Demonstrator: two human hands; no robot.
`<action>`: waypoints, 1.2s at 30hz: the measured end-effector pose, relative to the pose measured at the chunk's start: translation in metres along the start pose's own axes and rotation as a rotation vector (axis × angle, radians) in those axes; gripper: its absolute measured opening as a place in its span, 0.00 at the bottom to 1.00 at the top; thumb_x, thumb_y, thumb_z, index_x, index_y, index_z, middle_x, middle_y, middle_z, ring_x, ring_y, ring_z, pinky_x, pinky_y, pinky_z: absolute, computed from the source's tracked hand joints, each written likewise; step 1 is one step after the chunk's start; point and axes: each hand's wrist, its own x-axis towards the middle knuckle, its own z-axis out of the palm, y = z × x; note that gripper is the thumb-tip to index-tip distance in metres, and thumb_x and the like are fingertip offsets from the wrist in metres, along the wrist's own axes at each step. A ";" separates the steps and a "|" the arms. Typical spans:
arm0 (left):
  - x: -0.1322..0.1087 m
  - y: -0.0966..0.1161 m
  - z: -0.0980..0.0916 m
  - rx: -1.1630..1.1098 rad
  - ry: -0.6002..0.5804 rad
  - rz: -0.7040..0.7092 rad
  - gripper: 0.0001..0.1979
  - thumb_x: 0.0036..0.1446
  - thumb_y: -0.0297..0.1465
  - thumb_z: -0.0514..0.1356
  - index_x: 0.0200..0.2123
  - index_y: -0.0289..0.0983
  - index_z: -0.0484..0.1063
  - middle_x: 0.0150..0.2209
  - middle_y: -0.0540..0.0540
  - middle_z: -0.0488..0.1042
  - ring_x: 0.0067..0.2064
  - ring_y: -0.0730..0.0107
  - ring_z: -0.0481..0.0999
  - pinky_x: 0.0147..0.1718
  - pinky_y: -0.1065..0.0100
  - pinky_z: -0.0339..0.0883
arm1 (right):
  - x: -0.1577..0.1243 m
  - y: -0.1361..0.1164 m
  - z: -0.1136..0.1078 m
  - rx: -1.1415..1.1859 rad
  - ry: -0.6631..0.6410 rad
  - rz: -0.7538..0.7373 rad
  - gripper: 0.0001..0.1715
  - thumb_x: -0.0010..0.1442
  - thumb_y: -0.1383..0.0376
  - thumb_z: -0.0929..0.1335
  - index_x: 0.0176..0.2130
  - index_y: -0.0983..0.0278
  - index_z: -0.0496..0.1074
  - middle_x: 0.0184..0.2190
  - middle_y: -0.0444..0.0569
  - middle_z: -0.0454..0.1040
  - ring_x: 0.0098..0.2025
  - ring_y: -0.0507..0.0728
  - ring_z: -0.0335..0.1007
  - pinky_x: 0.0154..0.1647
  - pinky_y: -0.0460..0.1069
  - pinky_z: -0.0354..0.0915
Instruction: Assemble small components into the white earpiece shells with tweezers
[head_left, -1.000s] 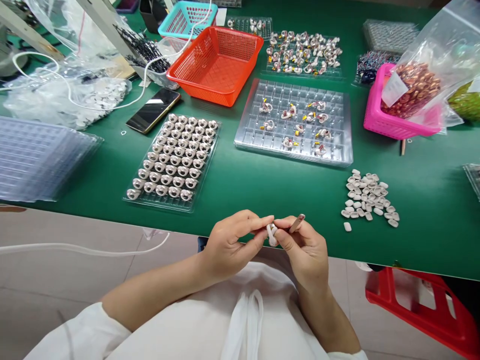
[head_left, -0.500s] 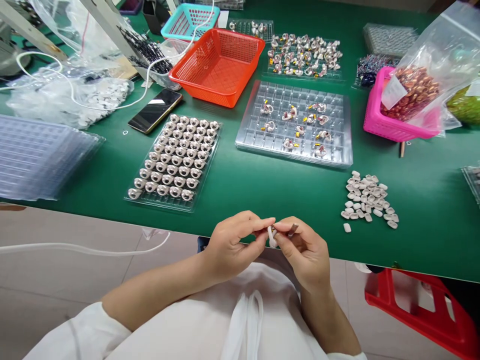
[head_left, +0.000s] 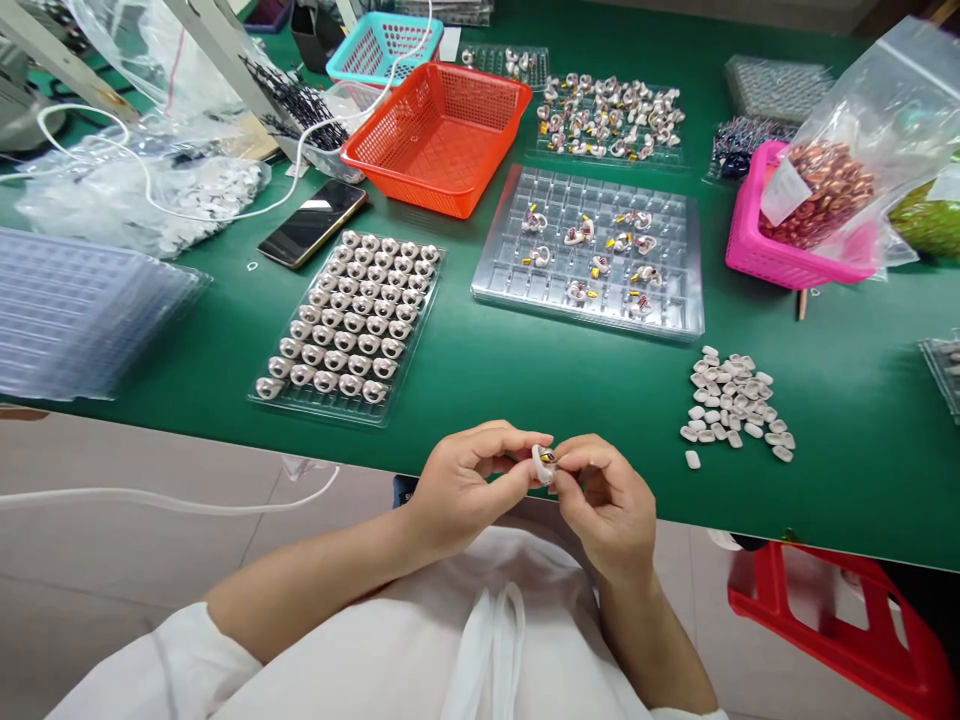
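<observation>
Over the table's front edge, my left hand (head_left: 480, 480) is closed in a pinch on a small white curved earphone housing (head_left: 539, 466). A yellow and dark red bit shows inside its curve. My right hand (head_left: 609, 500) is closed too, its thumb and fingertips pinching the right side of the same piece. The fingertips cover part of it. Ahead lies a clear tray (head_left: 487, 285) with several similar white pieces bearing yellow and red parts. Loose small white caps (head_left: 735, 400) lie in a pile to the right of my hands.
Left of centre, a clear tray (head_left: 394, 400) holds rows of pearly rounded shells beside a phone (head_left: 313, 222). Stacked plastic trays (head_left: 82, 315) lie far left. Behind stand an orange basket (head_left: 442, 190), a turquoise basket (head_left: 349, 65) and a pink basket (head_left: 795, 262) with bagged copper-coloured parts.
The housing has turned between my fingers, so its curve and the yellow and red bit show more. A thin brownish stick-like thing at my right fingers no longer shows.
</observation>
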 end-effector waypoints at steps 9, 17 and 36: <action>0.005 0.004 -0.004 -0.248 -0.041 -0.246 0.10 0.54 0.33 0.71 0.38 0.33 0.83 0.30 0.46 0.80 0.29 0.72 0.80 0.32 0.70 0.81 | 0.001 -0.008 -0.007 0.054 -0.040 0.038 0.07 0.66 0.69 0.70 0.43 0.57 0.75 0.36 0.47 0.76 0.33 0.54 0.72 0.29 0.48 0.68; 0.006 0.006 -0.006 -0.028 -0.067 -0.087 0.07 0.55 0.29 0.68 0.37 0.34 0.84 0.30 0.45 0.79 0.29 0.71 0.80 0.29 0.72 0.78 | 0.005 -0.009 -0.003 0.062 -0.077 0.040 0.04 0.67 0.67 0.70 0.43 0.59 0.76 0.36 0.48 0.76 0.32 0.54 0.72 0.27 0.48 0.68; 0.007 0.001 -0.011 0.315 -0.045 0.343 0.15 0.55 0.18 0.63 0.43 0.36 0.84 0.28 0.47 0.81 0.29 0.74 0.79 0.29 0.77 0.74 | 0.005 -0.010 0.001 0.227 -0.048 0.169 0.05 0.67 0.67 0.70 0.42 0.58 0.77 0.36 0.44 0.72 0.28 0.48 0.67 0.26 0.44 0.65</action>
